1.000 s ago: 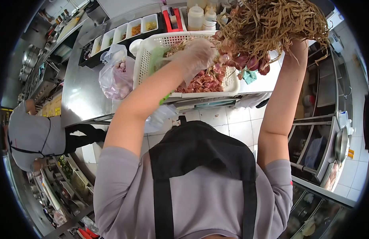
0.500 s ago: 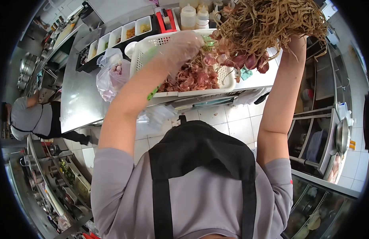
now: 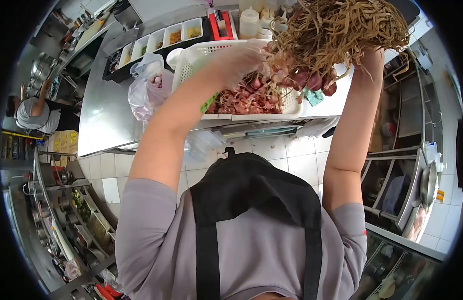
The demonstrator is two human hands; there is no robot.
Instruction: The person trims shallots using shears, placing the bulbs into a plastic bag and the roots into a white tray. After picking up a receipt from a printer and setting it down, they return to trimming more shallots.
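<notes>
Two hands raised over the counter (image 3: 101, 115), both at one bunch of shallots (image 3: 336, 35). Held high in the right hand (image 3: 372, 56), fingers closed tight round the dry stalks and half buried in them, probably to let the bulbs hang free and point down over the white basket (image 3: 189, 70) for a straight drop into it. Left hand (image 3: 239, 60), in a thin clear glove, reaching up to the bulbs at the bunch's lower near edge. Fingers bent in narrow against them, but impossible to tell through the crinkled glove whether gripping one or only touching.

Basket set at the counter's front edge, directly under the bunch, part full of loose reddish shallots and skins. Handy there, close to the body and within both arms' reach.

As for the bunch: on top a big tangled mop of straw-coloured dried tops, wiry and curling. Below, a cluster of purple-red bulbs, glossy, some with papery skin peeling. Bulky but probably light. Brittle tops, apt to shed.

Just left of the basket, a clear plastic bag (image 3: 149, 92) with a few pale bulbs inside. Behind it, a black tray of small white tubs (image 3: 156, 40) and some squeeze bottles (image 3: 250, 22). By the basket's right corner, a crumpled green cloth (image 3: 314, 96). Far off at the left edge, another person (image 3: 34, 112) in grey, well apart.
</notes>
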